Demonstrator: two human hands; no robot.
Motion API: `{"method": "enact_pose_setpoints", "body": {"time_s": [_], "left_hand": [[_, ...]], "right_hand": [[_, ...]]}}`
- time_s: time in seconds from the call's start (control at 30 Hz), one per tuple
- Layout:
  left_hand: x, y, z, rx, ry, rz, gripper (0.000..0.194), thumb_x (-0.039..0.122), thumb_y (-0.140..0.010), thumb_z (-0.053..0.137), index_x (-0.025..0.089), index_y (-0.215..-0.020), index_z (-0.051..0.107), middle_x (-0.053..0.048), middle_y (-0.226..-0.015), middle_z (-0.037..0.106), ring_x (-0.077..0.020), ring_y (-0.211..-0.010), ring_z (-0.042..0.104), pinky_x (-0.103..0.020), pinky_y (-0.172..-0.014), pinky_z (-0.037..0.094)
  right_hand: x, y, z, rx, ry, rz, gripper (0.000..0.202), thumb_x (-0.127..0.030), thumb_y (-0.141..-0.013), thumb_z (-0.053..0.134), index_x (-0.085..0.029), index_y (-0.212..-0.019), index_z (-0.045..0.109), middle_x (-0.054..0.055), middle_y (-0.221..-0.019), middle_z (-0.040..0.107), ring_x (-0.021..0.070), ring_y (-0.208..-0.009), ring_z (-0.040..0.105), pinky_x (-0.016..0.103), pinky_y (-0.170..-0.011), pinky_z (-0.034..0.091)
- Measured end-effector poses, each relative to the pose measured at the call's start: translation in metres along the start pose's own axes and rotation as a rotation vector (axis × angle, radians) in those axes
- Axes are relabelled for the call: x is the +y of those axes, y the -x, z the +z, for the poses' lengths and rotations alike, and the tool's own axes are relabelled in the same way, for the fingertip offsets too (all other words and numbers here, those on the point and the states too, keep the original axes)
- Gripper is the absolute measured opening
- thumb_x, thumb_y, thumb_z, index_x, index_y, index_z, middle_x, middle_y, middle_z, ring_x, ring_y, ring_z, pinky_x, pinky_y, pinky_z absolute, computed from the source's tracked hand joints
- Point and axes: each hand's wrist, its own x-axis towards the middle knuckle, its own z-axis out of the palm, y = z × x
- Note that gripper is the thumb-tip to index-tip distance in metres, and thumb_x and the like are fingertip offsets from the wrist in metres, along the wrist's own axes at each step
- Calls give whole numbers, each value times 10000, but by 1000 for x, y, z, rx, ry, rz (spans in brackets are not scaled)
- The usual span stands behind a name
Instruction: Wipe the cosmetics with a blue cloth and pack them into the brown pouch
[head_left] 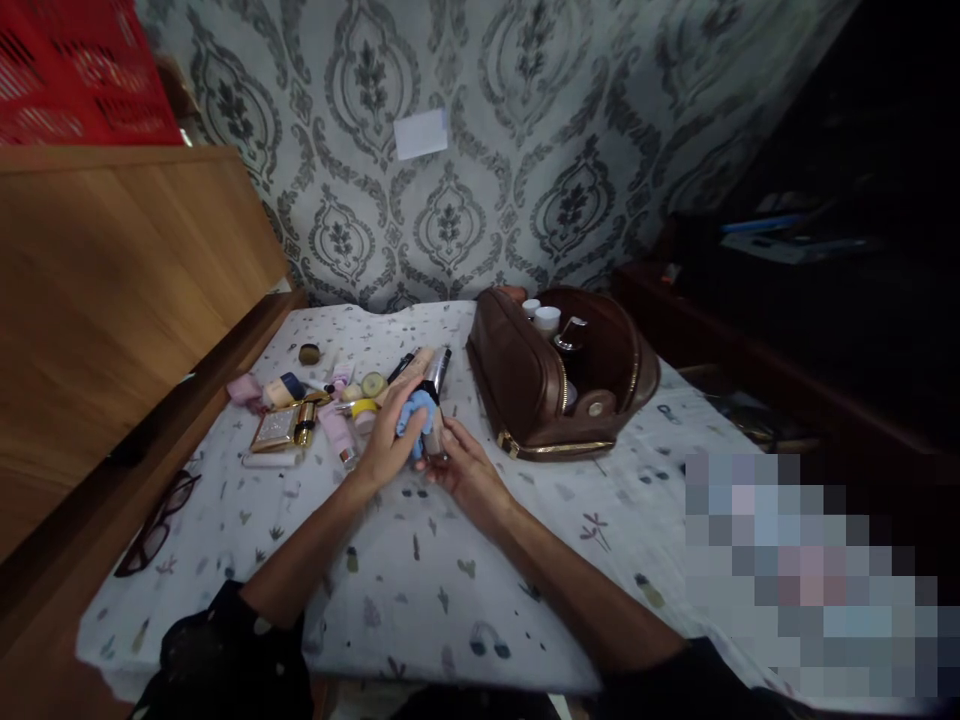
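In the head view my left hand [390,440] is closed on a crumpled light blue cloth [417,412], which presses against a small bottle [433,432] with a black cap. My right hand [472,475] grips the lower part of this bottle from the right. Just beyond my hands lie several tubes [441,368] and a yellow-lidded jar [364,412]. To the left are a glittery compact [274,430], a gold-banded bottle [304,424] and a pink tube [337,432]. An open brown zip bag [517,390] stands to the right, with white-lidded jars [547,320] inside.
A printed white sheet [420,590] covers the surface. Dark-framed glasses [157,525] lie at its left edge, beside a wooden panel [127,270]. A red basket [82,70] is at the upper left. Patterned wall [450,230] stands behind. Something pixelated covers the lower right.
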Motion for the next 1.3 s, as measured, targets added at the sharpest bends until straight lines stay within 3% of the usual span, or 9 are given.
{"method": "enact_pose_setpoints", "body": {"time_s": [0.17,0.37,0.5,0.63,0.77,0.93,1.0,1.13,1.3], "left_hand": [[-9,1,-1,-2,-114,63,357,363,-945,535,218,-1270,561,-101,-1262,580,-230,-1210,523,-396,-1075,397],[-15,-3,-8,131,-183,-21,195,353,-941,530,178,-902,606,-32,-867,589,-180,-841,571,-300,-802,459],[-15,-5,-13,185,-161,-88,239,387,-944,516,181,-838,574,2,-760,570,-155,-736,549,-274,-734,443],[-15,-7,-16,221,-49,-174,299,464,-931,528,181,-885,610,-12,-799,622,-164,-775,584,-279,-757,477],[-15,-6,-17,212,124,-256,369,519,-930,511,189,-981,668,-57,-982,687,-205,-988,634,-310,-902,494],[-9,7,-16,-92,108,-99,404,465,-925,547,226,-1240,628,-86,-1289,629,-245,-1307,500,-400,-1150,345],[-8,12,-13,-127,34,-23,439,427,-925,552,226,-1314,571,-94,-1360,581,-247,-1374,426,-420,-1189,285],[-14,13,-10,2,-1,-81,434,400,-923,544,208,-1312,534,-98,-1341,582,-234,-1280,509,-397,-1128,363],[-21,10,-12,128,2,-179,341,448,-913,545,192,-1137,578,-55,-1030,686,-194,-949,635,-329,-909,492]], "right_hand": [[0,1,0,-42,25,81,513,-524,-710,808,-238,-1078,592,0,-735,672,144,-591,636,232,-509,425],[-1,4,0,-81,107,84,448,-413,-718,828,-234,-1086,643,8,-867,673,110,-611,630,194,-471,372],[-2,5,1,-87,114,70,378,-363,-706,834,-212,-1026,701,15,-925,641,123,-693,637,198,-474,418],[-4,4,1,-104,111,79,389,-379,-699,840,-196,-1023,725,16,-907,627,130,-718,643,206,-498,482],[-5,3,0,-108,64,90,427,-375,-714,836,-200,-1079,701,31,-938,663,151,-762,672,209,-513,509],[-6,1,-3,-30,-41,91,528,-317,-721,834,-275,-1197,610,16,-929,715,160,-751,693,215,-513,500],[-7,1,-3,-22,-60,113,485,-307,-730,824,-265,-1166,616,17,-889,720,151,-724,683,202,-499,474],[-10,3,1,-49,-41,181,475,-377,-726,821,-237,-1129,613,39,-805,710,134,-658,645,160,-453,385],[-10,7,7,-76,101,210,612,-297,-611,893,-235,-1138,588,6,-770,667,79,-538,554,138,-392,227]]}}
